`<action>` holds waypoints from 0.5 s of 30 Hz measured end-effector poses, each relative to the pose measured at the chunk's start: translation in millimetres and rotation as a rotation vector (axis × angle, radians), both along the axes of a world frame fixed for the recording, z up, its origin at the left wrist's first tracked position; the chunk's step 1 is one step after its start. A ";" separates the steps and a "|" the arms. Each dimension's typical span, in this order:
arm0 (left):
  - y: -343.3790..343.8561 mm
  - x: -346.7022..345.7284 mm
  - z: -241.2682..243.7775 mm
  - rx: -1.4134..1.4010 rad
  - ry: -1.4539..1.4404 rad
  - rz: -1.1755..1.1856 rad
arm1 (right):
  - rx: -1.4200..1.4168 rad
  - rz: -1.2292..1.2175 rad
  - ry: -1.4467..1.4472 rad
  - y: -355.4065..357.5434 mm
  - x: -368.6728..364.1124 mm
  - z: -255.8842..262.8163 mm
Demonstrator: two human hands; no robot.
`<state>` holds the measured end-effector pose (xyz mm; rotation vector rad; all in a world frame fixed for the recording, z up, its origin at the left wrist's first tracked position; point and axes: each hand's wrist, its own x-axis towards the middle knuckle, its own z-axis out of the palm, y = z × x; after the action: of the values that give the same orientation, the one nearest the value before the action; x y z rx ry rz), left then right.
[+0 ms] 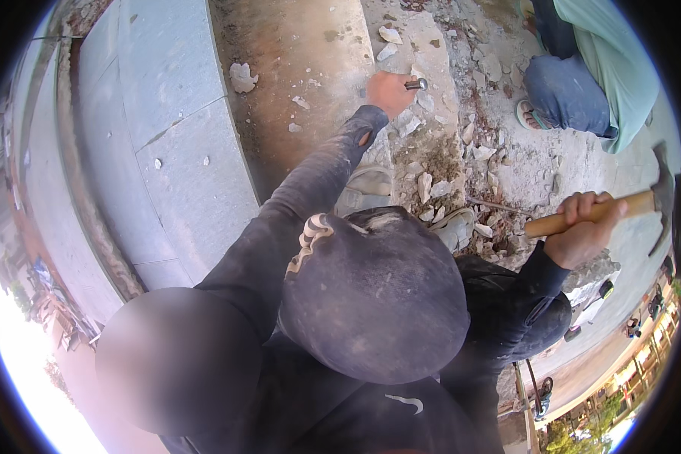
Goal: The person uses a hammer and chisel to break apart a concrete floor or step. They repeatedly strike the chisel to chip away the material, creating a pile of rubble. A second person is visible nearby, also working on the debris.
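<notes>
My left hand is closed around a steel chisel over the broken edge of a concrete step. Only the chisel's round head sticks out of the fist; its tip is hidden. Off to the right, my right hand grips the wooden handle of a hammer, raised clear of the rubble. The hammer's long, dusty metal head points away from me. Loose concrete chips lie between my dusty shoes and beyond the left fist.
Grey stone slabs form a ledge on the left, with a dusty brown strip beside it. At upper right another person in jeans and sandals is close by. A thin metal rod lies in the rubble near my right shoe.
</notes>
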<state>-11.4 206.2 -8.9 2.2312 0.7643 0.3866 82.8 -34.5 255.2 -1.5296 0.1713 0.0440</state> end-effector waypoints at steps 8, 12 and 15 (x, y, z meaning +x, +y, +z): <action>-3.9 13.8 6.9 -0.111 0.049 -0.009 | -0.445 0.430 0.237 32.9 -93.9 -135.0; -0.7 2.3 11.2 0.026 0.066 -0.054 | -0.160 0.382 0.298 11.6 -52.4 -78.0; -4.0 6.0 8.9 -0.001 0.074 -0.036 | -0.053 0.020 0.058 -11.6 -17.3 -5.9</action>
<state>-5.4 202.2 0.0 2.2656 0.7617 0.2868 65.5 -46.1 249.3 -1.5838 0.2050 0.1010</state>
